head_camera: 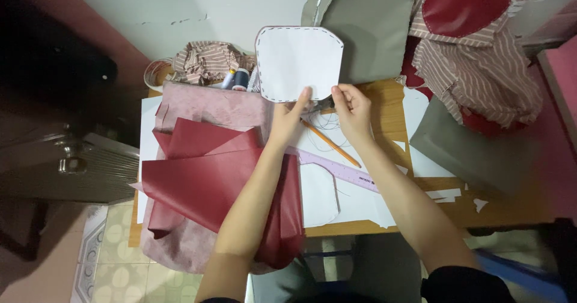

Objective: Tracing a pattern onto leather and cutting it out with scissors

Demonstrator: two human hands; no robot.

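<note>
Two hands meet at the lower edge of one white paper pattern piece (pixel 297 63), and that edge is what matters here. Our left hand (pixel 290 115) is closed in a pinch on the bottom margin, the thumb pressed against the front face, so the piece stands up and away from us, its rounded-square outline with a dashed border rising beyond the fingers toward the wall. Our right hand (pixel 351 108) sits just beside the left, to its right, fingers curled shut around what looks like the dark handles of small scissors (pixel 321 103); we cannot tell how the blades stand, since the hands hide most of them. The tool lies at the paper's lower right corner, touching or nearly touching it, so the right hand is the nearer one to that free corner while the left carries the sheet.

Below the hands, on the wooden table (pixel 390 102), a pencil (pixel 330 143) runs diagonally down to the right, and a translucent lilac ruler (pixel 339 169) lies along roughly the same slant, nearer us. Dark red leatherette sheets (pixel 204 183) are spread under our left forearm. Behind the paper stand a grey fabric panel (pixel 372 27), striped cloth with a red heart (pixel 466 3), and thread spools (pixel 236 79).
</note>
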